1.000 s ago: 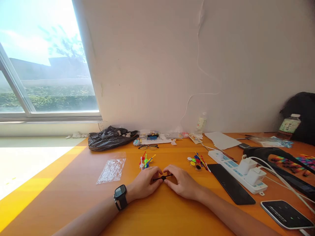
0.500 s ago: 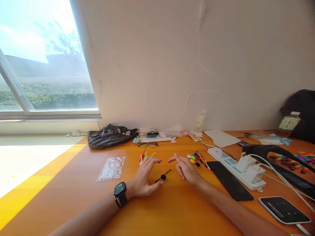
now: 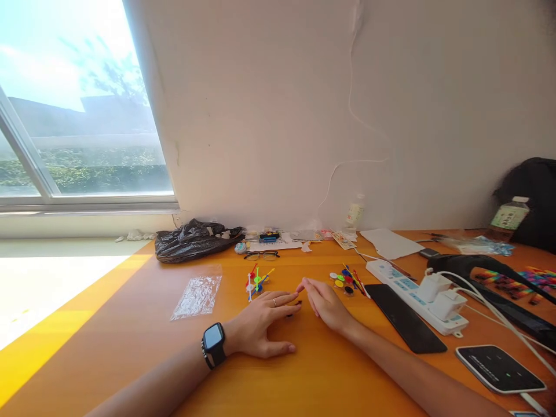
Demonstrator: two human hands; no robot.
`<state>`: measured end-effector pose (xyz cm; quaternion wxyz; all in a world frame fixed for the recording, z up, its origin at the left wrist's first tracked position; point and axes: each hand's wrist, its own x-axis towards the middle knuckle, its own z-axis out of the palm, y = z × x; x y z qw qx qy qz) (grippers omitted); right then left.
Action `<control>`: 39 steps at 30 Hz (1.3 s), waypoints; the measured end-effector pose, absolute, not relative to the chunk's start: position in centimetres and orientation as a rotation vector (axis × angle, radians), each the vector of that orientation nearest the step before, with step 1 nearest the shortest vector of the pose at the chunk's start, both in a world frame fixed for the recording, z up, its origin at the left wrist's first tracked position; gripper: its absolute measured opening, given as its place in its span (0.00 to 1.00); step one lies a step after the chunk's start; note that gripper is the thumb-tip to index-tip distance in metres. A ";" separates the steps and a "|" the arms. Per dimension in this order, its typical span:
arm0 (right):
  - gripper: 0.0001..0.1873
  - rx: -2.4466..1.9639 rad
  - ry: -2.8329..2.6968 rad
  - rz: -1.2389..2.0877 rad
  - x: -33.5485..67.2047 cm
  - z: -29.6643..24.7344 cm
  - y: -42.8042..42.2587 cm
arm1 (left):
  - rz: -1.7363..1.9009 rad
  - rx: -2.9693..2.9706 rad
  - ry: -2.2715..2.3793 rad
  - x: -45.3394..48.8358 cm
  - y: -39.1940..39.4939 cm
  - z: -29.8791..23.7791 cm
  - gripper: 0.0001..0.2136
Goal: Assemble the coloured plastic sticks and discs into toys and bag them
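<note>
A small black arrow spinner (image 3: 290,315) lies on the table, mostly hidden beneath the fingers of my left hand (image 3: 264,325). That hand is palm down with fingers stretched and thumb apart. My right hand (image 3: 325,304) is beside it, its extended fingers close together and the tips near my left fingertips; I see nothing in it. Beyond my left hand stand several assembled colored arrow spinners (image 3: 257,282) on round bases. Loose colored discs (image 3: 339,282) and plastic arrows (image 3: 358,284) lie in a pile past my right hand.
A clear plastic bag (image 3: 197,294) lies at left, with a black plastic bag (image 3: 195,240) behind it. Glasses (image 3: 262,255) rest near the wall. On the right are a phone (image 3: 405,317), a power strip (image 3: 417,298) with plugs, and a black charging pad (image 3: 499,368).
My left hand has moved forward and right over the black spinner, covering most of it. My right hand's index finger has come down, and its fingers now sit closer to my left hand.
</note>
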<state>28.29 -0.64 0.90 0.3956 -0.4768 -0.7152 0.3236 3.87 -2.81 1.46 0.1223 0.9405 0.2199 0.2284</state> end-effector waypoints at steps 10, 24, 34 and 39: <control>0.34 -1.221 -1.876 0.760 28.2 0.7 -0.8 | 0.641 2.701 0.633 4.0 -3.0 1.5 0.34; 0.26 -1.199 -1.947 0.806 28.2 0.6 -1.1 | 0.727 2.767 1.256 3.3 -2.0 0.7 0.20; 0.25 -1.212 -2.075 0.722 27.9 1.0 -1.7 | 0.784 2.646 1.419 2.1 -0.1 -0.8 0.23; 0.24 -1.229 -2.206 0.571 27.9 1.1 -1.9 | 0.861 2.649 1.435 1.8 0.5 -1.4 0.23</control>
